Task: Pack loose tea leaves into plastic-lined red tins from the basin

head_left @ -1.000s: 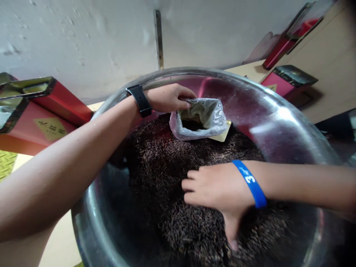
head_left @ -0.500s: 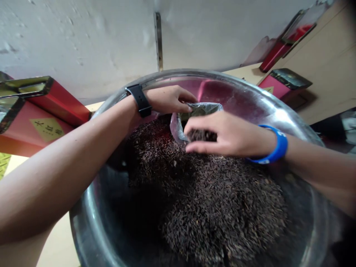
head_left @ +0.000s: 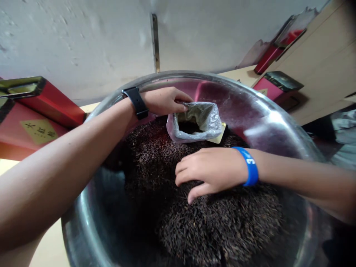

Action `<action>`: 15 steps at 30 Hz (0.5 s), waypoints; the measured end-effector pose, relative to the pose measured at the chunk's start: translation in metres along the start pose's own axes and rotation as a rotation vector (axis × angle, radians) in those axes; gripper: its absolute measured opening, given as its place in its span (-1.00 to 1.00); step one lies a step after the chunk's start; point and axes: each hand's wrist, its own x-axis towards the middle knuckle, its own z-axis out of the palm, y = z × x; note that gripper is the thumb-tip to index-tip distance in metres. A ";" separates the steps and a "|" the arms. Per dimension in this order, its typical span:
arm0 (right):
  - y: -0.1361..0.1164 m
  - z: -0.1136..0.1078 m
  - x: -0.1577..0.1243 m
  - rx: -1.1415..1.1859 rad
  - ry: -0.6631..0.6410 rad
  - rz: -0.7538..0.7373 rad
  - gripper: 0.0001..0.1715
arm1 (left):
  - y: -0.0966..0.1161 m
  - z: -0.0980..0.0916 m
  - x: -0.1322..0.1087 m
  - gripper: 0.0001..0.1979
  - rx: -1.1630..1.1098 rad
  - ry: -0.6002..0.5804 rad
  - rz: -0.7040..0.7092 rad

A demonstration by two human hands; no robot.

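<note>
A big steel basin (head_left: 278, 122) holds a heap of dark loose tea leaves (head_left: 222, 222). At its far side stands a clear plastic bag (head_left: 198, 122) with its mouth open, partly filled with leaves, with a yellowish pouch edge behind it. My left hand (head_left: 164, 101), with a black watch on the wrist, pinches the bag's left rim. My right hand (head_left: 208, 170), with a blue wristband, rests palm down on the heap below the bag, fingers curled into the leaves.
Red tea tins (head_left: 30, 118) with dark rims stand at the left against the white wall. More red tins (head_left: 274, 85) sit at the right on a pale wooden counter (head_left: 325, 66). The basin fills most of the near space.
My right hand carried a handful of leaves up to the bag's mouth half a second ago, and has come back down onto the heap. The left hand has kept hold of the rim.
</note>
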 end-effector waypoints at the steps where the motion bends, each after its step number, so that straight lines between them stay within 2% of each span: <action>1: 0.003 0.003 0.000 -0.018 -0.083 0.031 -0.52 | -0.001 0.000 0.000 -0.52 0.000 0.006 0.002; 4: 0.013 0.003 -0.002 -0.085 -0.200 0.196 -0.38 | -0.002 0.002 0.001 -0.52 -0.003 0.011 0.004; 7: 0.013 -0.014 -0.008 -0.071 -0.295 0.280 -0.41 | -0.002 0.003 0.000 -0.51 -0.009 0.016 -0.012; 10: 0.008 -0.028 -0.016 -0.064 -0.468 0.377 -0.34 | -0.002 0.004 0.000 -0.51 -0.010 0.021 -0.016; 12: 0.010 -0.027 -0.021 -0.101 -0.552 0.495 -0.24 | -0.002 0.004 0.001 -0.52 -0.003 0.022 -0.016; 15: 0.021 -0.011 -0.028 -0.111 -0.540 0.614 -0.05 | -0.003 0.005 0.002 -0.52 0.008 0.024 -0.006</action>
